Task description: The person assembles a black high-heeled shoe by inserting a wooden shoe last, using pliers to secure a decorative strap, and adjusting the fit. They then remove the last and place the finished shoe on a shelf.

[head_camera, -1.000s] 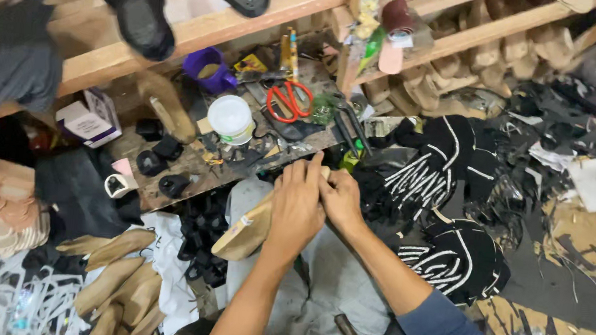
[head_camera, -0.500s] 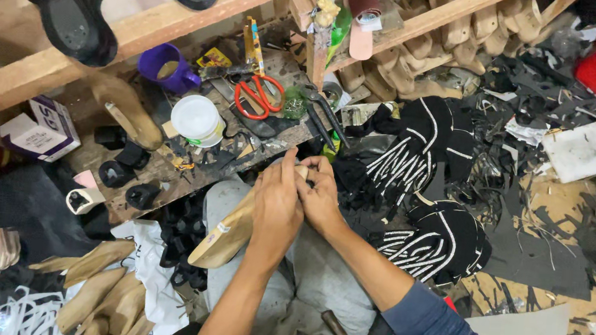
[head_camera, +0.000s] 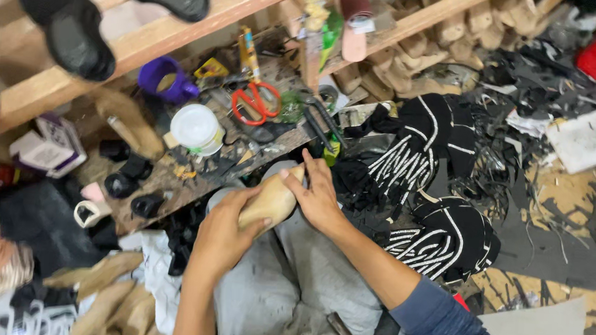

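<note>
Both hands meet over the person's lap, holding a pale wooden shoe last (head_camera: 272,201) that lies tilted across the grey trousers (head_camera: 281,287). The left hand (head_camera: 223,234) wraps its lower end, its grip closed around the wood with the thumb on top. The right hand (head_camera: 318,196) rests on the upper end, its grip narrow, fingers laid flat on the last and curling round its tip. Just beyond the hands stands a cluttered wooden worktop (head_camera: 191,177) carrying red-handled scissors (head_camera: 257,100), a white round tub (head_camera: 196,128) and a purple cup (head_camera: 167,79). To the right of the hands, black shoe uppers with white stripes (head_camera: 420,152) lie in a heap on the floor among dark scraps. More pale lasts (head_camera: 100,294) lie at the lower left, and black shoes (head_camera: 75,33) sit on a wooden rail above
</note>
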